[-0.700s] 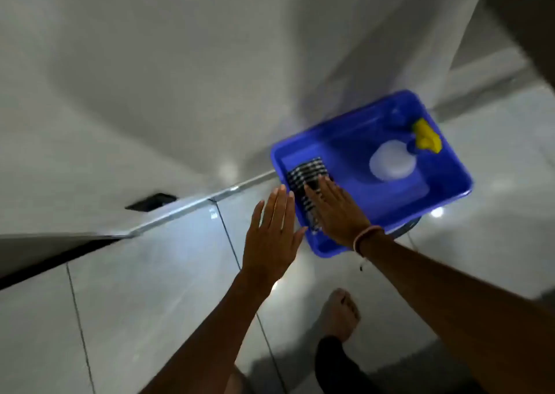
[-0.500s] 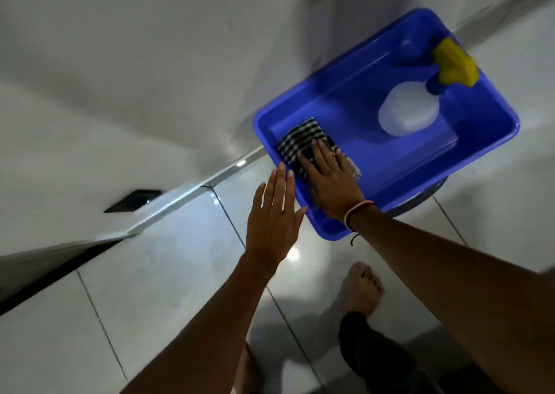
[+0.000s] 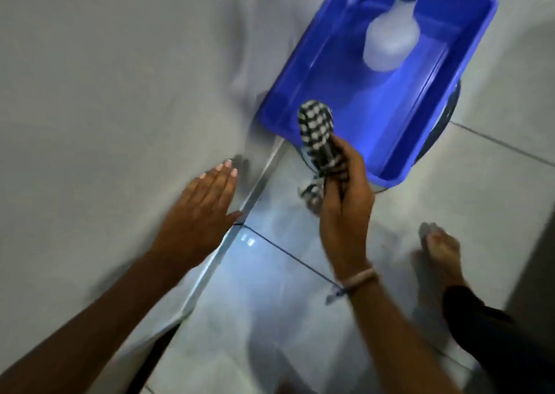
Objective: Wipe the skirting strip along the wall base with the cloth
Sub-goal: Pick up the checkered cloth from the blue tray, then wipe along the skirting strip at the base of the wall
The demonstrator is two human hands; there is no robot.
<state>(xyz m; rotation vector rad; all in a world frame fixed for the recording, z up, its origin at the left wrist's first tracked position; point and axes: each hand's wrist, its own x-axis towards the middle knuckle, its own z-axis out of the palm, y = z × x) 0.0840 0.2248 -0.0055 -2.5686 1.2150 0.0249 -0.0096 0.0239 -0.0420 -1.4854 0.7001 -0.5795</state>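
My right hand (image 3: 345,201) grips a black-and-white checked cloth (image 3: 318,132), bunched and held up over the near corner of a blue plastic tub (image 3: 426,117). A loose end of the cloth hangs below my fist. My left hand (image 3: 204,210) is flat with fingers spread against the white wall, just left of the pale skirting strip (image 3: 255,189). The strip runs diagonally along the wall base from lower left up to the tub.
A white spray bottle (image 3: 390,42) with a yellow-and-blue head lies inside the tub. My bare right foot (image 3: 441,255) stands on the glossy grey floor tiles (image 3: 270,303), to the right of my arm. A dark gap shows under the wall at lower left.
My right hand closed on the cloth and lifted it out of the tub. The view swung closer to the wall, and my left hand moved from the air onto the wall.
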